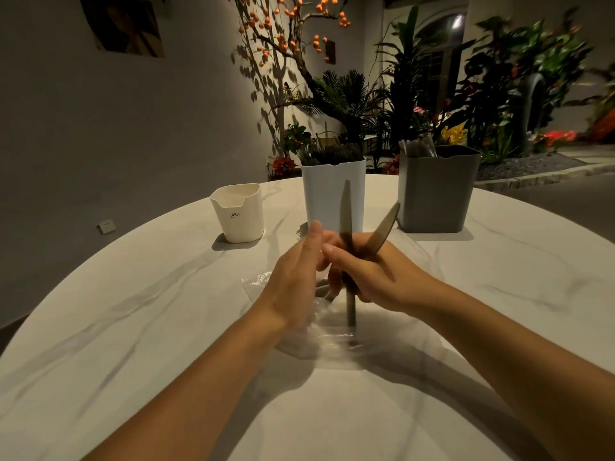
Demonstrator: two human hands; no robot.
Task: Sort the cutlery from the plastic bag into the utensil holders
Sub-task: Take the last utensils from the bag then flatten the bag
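Potted plants (pixel 432 94) and wall picture (pixel 124 24) behind table (pixel 133 327).

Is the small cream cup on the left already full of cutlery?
No, the small cream cup shows only its bare inner wall, while the white holder and the grey holder have utensils poking out.

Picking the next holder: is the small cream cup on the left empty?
Seemingly empty: small cream cup shows no cutlery above its rim; its bottom is hidden.

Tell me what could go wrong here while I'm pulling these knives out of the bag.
The right hand grips two dark knives splayed apart, so one may slip out. The clear plastic bag lies loose under both hands and could drag along. The tall white holder stands just behind the blades and might get knocked.
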